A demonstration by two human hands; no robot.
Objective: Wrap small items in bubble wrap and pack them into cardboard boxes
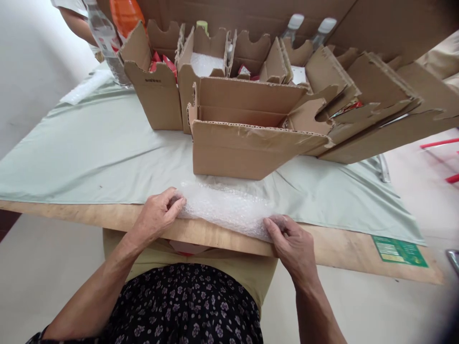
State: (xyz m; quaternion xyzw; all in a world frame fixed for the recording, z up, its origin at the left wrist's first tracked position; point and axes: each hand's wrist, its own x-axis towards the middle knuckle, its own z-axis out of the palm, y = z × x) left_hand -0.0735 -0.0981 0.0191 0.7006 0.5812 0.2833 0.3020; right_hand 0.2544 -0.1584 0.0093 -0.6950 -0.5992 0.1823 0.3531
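A strip of clear bubble wrap (225, 208) lies lengthwise along the near edge of the table, partly over the cloth and partly over bare wood. My left hand (161, 210) pinches its left end between thumb and fingers. At the right end my right hand (292, 239) grips it the same way, thumb on top. Just beyond the wrap stands an open cardboard box (229, 150), long and low, with a slanting right side. Whether anything lies inside that box is hidden by its front wall.
Several cut-open cardboard boxes (161, 100) stand in a row behind, some holding red packets or white wrap. An orange bottle (127, 16) and a clear bottle (105, 45) stand at back left. A person's arm (77, 24) shows there. The pale green cloth (89, 157) covers the table.
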